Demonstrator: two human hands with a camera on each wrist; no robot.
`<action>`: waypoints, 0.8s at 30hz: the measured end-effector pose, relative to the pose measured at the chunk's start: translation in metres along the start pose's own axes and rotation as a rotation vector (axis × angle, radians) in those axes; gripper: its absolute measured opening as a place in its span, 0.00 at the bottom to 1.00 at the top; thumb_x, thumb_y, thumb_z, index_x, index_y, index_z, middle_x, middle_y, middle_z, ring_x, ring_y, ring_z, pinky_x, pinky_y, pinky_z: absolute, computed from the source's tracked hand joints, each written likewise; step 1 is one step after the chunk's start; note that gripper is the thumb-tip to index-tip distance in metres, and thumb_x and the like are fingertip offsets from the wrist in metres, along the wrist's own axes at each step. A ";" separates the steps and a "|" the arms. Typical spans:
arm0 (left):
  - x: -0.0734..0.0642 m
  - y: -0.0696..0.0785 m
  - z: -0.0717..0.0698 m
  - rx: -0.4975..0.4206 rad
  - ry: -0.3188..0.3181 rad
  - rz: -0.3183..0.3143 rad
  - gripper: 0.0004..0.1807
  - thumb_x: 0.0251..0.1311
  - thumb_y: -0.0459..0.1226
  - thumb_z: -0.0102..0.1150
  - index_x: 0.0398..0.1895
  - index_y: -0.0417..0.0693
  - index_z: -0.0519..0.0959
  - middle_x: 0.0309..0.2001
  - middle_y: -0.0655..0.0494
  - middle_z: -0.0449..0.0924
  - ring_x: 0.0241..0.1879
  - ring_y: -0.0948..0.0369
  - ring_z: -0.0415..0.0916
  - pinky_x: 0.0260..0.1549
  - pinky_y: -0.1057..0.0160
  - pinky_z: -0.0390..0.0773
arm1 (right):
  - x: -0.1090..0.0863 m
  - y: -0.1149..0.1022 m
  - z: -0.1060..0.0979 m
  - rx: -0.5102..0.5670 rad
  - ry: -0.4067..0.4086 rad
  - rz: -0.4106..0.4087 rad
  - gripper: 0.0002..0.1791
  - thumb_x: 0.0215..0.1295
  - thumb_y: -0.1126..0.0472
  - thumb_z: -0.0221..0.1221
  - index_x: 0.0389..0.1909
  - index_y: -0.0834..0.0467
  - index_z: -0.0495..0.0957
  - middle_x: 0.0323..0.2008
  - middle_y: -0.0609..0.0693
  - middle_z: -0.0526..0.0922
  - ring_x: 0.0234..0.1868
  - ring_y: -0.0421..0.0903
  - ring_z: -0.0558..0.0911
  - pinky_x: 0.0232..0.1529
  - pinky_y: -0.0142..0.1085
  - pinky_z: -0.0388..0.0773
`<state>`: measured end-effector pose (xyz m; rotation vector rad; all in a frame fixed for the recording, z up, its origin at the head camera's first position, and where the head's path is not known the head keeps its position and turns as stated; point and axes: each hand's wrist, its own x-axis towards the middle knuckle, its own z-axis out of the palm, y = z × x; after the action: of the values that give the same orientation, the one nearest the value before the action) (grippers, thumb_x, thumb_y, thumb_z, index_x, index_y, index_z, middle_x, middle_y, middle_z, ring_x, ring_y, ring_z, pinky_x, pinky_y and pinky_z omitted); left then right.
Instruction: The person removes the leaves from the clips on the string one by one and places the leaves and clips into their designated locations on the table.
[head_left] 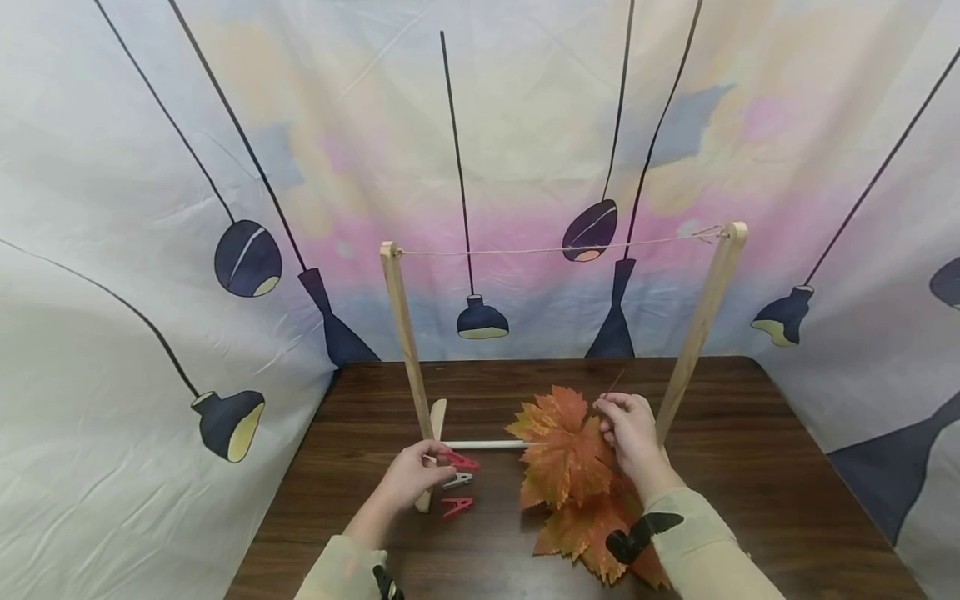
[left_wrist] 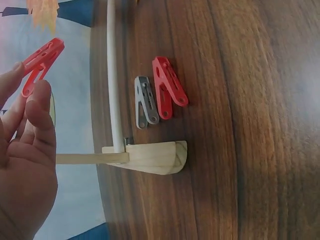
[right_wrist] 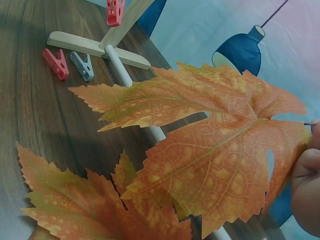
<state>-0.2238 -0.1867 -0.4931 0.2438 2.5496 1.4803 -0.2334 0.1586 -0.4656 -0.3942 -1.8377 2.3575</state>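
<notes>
My left hand (head_left: 417, 477) pinches a red clothespin (left_wrist: 44, 62) between thumb and fingers, raised above the table. On the wood below it lie a grey clothespin (left_wrist: 145, 102) and another red clothespin (left_wrist: 169, 87), side by side. With thumb and fingertips my right hand (head_left: 632, 433) holds an orange artificial maple leaf (head_left: 566, 450) by its thin stem, the blade hanging to the left of the hand. More orange leaves (right_wrist: 100, 202) rest on the table beneath, partly hidden by the held leaf and the right forearm.
A wooden frame stands on the dark table (head_left: 360, 417), with a left post (head_left: 405, 333), a right post (head_left: 701, 325) and a white rod (head_left: 487, 444) low between them. Thin twine (head_left: 517, 251) stretches between the post tops. Behind hangs a printed cloth (head_left: 540, 125).
</notes>
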 end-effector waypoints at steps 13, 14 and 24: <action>-0.004 -0.010 0.006 0.024 -0.019 0.022 0.18 0.52 0.37 0.68 0.43 0.38 0.75 0.31 0.50 0.76 0.24 0.62 0.70 0.20 0.65 0.69 | 0.002 0.010 -0.005 0.046 0.043 0.033 0.05 0.63 0.68 0.56 0.32 0.56 0.71 0.35 0.45 0.75 0.18 0.35 0.70 0.17 0.24 0.66; -0.004 -0.011 0.006 0.026 -0.025 0.024 0.18 0.51 0.36 0.68 0.43 0.38 0.75 0.33 0.49 0.76 0.25 0.62 0.70 0.20 0.66 0.69 | 0.002 0.011 -0.005 0.048 0.042 0.035 0.06 0.63 0.69 0.56 0.32 0.56 0.70 0.35 0.44 0.74 0.18 0.35 0.70 0.17 0.24 0.66; -0.011 -0.025 0.014 0.079 -0.092 0.088 0.16 0.51 0.34 0.67 0.42 0.38 0.77 0.29 0.53 0.77 0.25 0.63 0.70 0.21 0.67 0.69 | 0.003 0.016 -0.008 0.057 0.050 0.023 0.03 0.65 0.68 0.54 0.36 0.60 0.70 0.32 0.45 0.75 0.17 0.35 0.70 0.16 0.24 0.65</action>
<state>-0.2113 -0.1894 -0.5206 0.4302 2.5563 1.3654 -0.2330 0.1625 -0.4837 -0.4656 -1.7499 2.3856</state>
